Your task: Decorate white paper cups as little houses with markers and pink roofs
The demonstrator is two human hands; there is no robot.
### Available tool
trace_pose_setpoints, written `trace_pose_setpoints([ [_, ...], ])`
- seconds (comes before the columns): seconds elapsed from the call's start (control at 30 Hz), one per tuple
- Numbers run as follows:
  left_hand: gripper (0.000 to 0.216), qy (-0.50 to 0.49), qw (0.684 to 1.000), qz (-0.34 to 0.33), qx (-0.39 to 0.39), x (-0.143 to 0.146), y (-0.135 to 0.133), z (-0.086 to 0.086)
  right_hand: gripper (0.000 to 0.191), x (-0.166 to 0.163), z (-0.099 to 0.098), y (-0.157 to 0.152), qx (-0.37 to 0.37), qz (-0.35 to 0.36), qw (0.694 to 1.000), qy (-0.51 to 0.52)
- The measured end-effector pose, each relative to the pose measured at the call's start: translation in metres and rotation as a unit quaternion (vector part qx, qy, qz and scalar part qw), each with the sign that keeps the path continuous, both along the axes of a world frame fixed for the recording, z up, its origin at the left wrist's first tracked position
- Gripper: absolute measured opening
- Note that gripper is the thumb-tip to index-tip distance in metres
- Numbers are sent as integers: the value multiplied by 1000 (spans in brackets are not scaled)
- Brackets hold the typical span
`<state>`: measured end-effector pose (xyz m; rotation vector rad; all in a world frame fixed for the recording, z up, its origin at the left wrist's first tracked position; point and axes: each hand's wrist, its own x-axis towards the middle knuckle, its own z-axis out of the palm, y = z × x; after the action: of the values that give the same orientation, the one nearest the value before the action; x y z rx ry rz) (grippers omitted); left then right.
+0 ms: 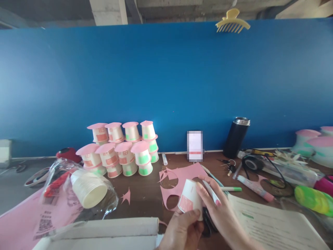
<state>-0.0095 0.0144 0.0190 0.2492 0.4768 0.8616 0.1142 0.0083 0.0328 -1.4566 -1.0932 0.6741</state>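
My left hand (182,231) grips a small white paper cup (189,198) with a pink patch on its side, held tilted over the brown table. My right hand (221,211) is closed on a white marker with a pink cap (212,193), its fingers resting against the cup. Under them lies a pink paper sheet (182,175) with round holes cut out. A stack of plain cups in a clear plastic bag (87,189) lies to the left.
Finished cup houses with pink roofs (122,147) are stacked against the blue wall. A phone (195,146), a black flask (236,137), keys, tape, glue stick (253,187) and pens lie on the right. White box (104,234) in front, papers (275,225) front right.
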Motion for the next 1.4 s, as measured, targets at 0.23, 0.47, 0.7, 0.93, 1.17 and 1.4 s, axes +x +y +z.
trace_pose_setpoints([
  [0.23, 29, 43, 993, 70, -85, -2, 3, 5, 32, 9, 16, -11, 154, -53, 965, -203],
  [0.47, 39, 52, 996, 78, -9, -2, 4, 2, 9, -7, 25, -27, 204, 10, 934, -294],
  [0.7, 36, 79, 992, 51, 87, -2, 3, -8, 10, -15, 24, -28, 187, -43, 932, -307],
  [0.93, 36, 115, 984, 42, 129, -4, 2, -1, 8, -12, 21, -28, 189, -20, 926, -327],
  [1.17, 45, 119, 983, 41, 135, 0, 5, -9, 3, -9, 20, -23, 216, -1, 914, -344],
  [1.4, 50, 125, 981, 44, 139, 3, 8, -20, 5, -11, 23, -25, 197, 0, 923, -330],
])
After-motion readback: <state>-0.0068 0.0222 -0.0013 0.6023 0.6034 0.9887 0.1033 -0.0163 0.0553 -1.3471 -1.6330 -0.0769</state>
